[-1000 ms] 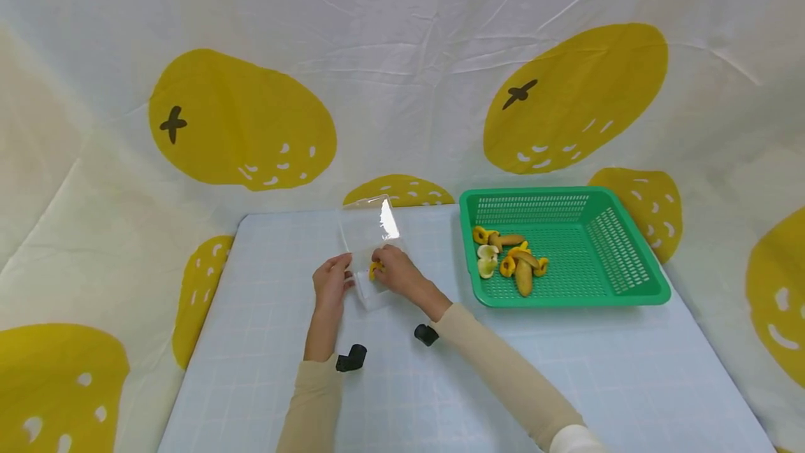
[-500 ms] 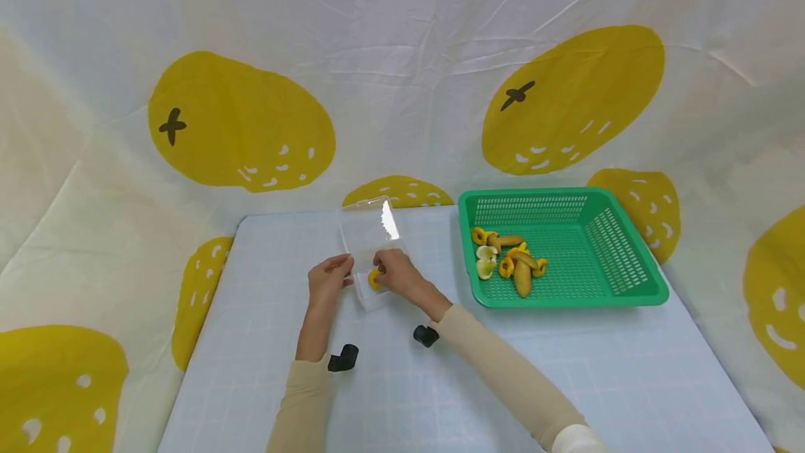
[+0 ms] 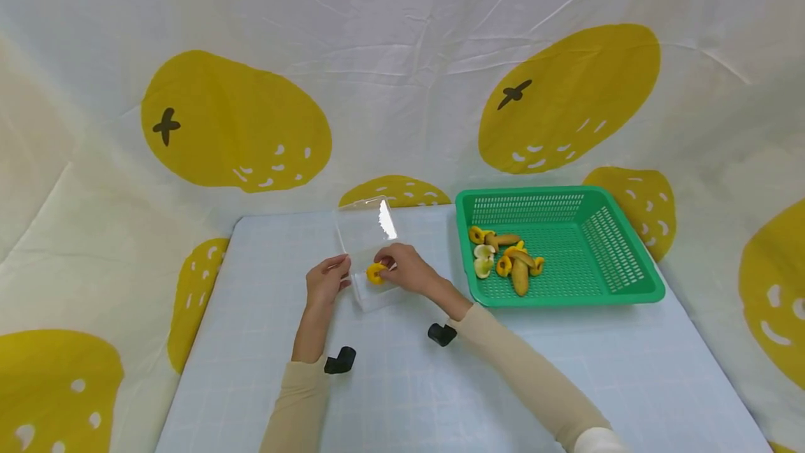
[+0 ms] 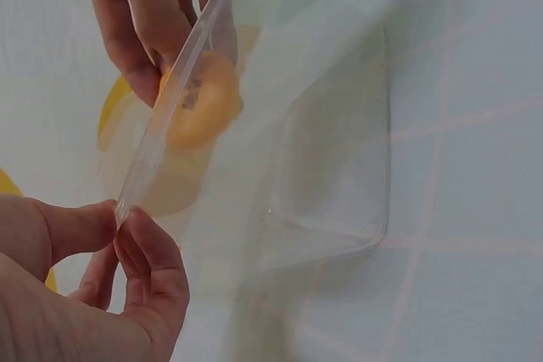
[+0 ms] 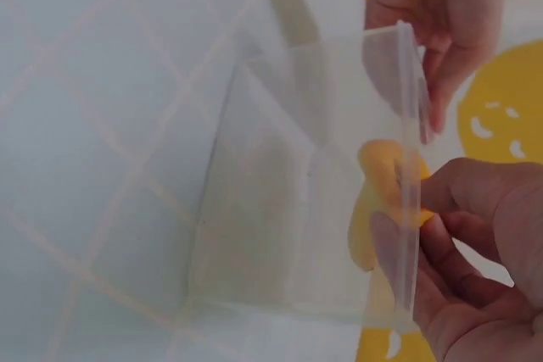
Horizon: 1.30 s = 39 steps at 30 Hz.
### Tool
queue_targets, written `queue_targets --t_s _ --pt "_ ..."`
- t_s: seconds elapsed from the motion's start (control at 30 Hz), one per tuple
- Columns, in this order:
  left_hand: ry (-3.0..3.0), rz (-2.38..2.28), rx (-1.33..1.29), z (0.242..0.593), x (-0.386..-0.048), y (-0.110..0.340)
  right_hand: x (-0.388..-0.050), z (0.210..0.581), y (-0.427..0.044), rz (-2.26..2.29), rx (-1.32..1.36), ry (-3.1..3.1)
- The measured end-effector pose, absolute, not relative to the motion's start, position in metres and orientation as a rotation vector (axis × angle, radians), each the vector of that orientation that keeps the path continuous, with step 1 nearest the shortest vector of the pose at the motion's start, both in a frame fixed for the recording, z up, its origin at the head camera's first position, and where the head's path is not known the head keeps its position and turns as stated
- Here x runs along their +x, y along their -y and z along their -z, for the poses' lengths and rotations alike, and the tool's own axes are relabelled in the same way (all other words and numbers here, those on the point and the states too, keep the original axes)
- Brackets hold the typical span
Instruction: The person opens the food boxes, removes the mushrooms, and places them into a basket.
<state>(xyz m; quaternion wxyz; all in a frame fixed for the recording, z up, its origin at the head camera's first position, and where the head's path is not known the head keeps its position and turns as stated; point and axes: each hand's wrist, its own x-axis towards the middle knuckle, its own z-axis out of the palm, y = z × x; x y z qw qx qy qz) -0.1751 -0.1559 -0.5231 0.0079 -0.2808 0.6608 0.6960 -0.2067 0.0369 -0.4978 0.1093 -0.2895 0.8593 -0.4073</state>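
Observation:
A clear plastic box stands on the table, its clear lid raised at the back. My left hand pinches the box's left rim between thumb and fingers, seen closely in the left wrist view. Between thumb and fingers of my right hand is a rounded, curved yellow piece, held at the mouth of the box. A small dark mark shows on this yellow piece through the clear wall. Its exact kind cannot be told. In the right wrist view, part of it lies behind the box wall.
To the right stands a green perforated basket. At its left side lie several brownish-yellow pieces and pale green-white pieces. A pale blue checked cloth covers the table. A curtain with yellow prints hangs behind.
My right hand has shifted slightly and turned, and more of the yellow piece shows in its grasp. My left hand has moved slightly left. The basket and its contents look unchanged.

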Motion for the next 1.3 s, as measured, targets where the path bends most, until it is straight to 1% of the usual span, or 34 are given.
queue_targets --t_s 0.53,0.9,1.3 --pt "-2.034 -2.255 -0.826 0.526 -0.173 0.155 -0.208 0.487 -0.078 1.406 -0.85 -2.466" --pt "-2.04 -2.247 -0.825 0.526 -0.172 0.156 -0.208 0.473 -0.111 1.62 -0.741 -2.401" --pt "-2.033 -2.245 -0.819 0.53 -0.173 0.156 -0.203 0.471 -0.151 1.766 -0.613 -2.44"
